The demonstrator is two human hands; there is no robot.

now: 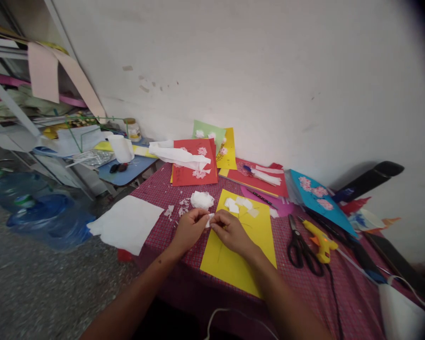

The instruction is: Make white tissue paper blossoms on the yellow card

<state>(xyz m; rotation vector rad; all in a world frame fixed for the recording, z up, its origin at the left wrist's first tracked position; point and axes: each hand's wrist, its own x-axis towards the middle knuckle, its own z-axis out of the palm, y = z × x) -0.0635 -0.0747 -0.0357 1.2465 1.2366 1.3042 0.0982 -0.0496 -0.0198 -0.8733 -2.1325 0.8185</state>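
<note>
So the biggest thing here is the plaid tablecloth (pixel 286 288), and on it lies a yellow card (pixel 264 236) with faint lines drawn on it, so I'll place everything off that. A big white paper sheet (pixel 131 222) is out left of the card, partly past the table edge. Red card (pixel 212 175) with pink blossoms sits behind it, to the left. Black-handled scissors (pixel 296 236) are off its right side, yellow glue gun (pixel 318 238) just past those. Left hand (pixel 191 226) and right hand (pixel 232 231) meet over its left edge, fingertips of both pinched tight. Crumpled white wad (pixel 202 200) is just left of its far end, white paper scraps (pixel 232 205) on that end. Tiniest: the white paper piece (pixel 209 220) both hands hold, above its left edge.
</note>
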